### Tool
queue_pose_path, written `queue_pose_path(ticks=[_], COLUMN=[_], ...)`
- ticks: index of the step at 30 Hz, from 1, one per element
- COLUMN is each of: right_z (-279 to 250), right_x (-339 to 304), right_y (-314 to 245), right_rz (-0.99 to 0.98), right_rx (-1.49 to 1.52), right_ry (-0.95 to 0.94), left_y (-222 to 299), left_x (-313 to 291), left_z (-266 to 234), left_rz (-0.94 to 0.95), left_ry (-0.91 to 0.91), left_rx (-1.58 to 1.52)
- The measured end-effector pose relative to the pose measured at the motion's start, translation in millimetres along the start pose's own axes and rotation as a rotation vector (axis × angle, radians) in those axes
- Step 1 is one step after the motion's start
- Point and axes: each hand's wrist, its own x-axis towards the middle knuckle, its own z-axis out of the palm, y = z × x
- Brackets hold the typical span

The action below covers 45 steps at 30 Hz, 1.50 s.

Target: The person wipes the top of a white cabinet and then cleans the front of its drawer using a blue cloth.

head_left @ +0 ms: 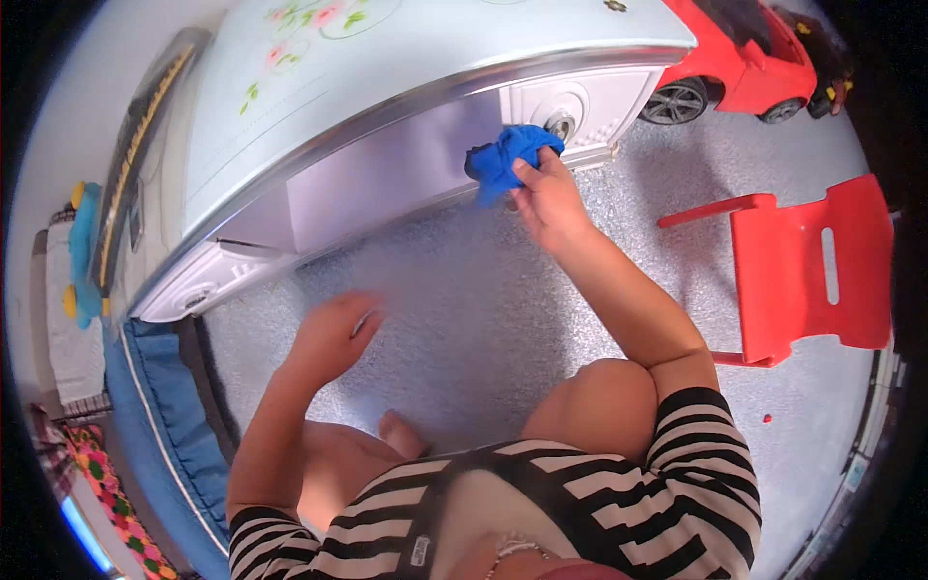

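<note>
My right hand point(553, 203) reaches forward, its fingers closed on a crumpled blue cloth point(507, 159). The cloth lies against, or just in front of, a white drawer front point(604, 101), beside its round silver knob point(560, 126). That drawer front belongs to a low white cabinet point(406, 63) with a pale, flower-printed top and a shiny metal edge. Further left and lower, over the floor, my left hand point(333, 333) hangs with nothing in it. Its thumb stands apart from the fingers, which are slightly blurred.
A red plastic chair point(783, 271) stands on the right of the grey floor point(454, 319), and a red toy car point(739, 58) is at the far right. On the left, a blue padded piece of furniture point(169, 416) borders the floor. A small red object point(768, 419) lies below the chair.
</note>
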Motion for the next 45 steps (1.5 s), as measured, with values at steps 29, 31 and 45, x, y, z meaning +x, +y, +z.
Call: queue_pose_path(ticks=[29, 31, 45], right_z=[-15.6, -23.0, 22.9], right_x=[27.5, 32.8, 39.1], right_y=[-38.9, -34.7, 23.9], right_rz=[-1.145, -1.188, -0.855], right_rx=[-1.49, -1.659, -1.799], right_ry=[0.227, 0.141, -0.396], left_y=[-56.7, -43.0, -190.4], left_x=[16.3, 23.6, 75.5], left_z=[22.5, 10.9, 26.0], left_rz=[0.085, 0.097, -0.239], left_ry=[0.243, 0.287, 0.037], left_rx=[-0.117, -0.138, 0.4])
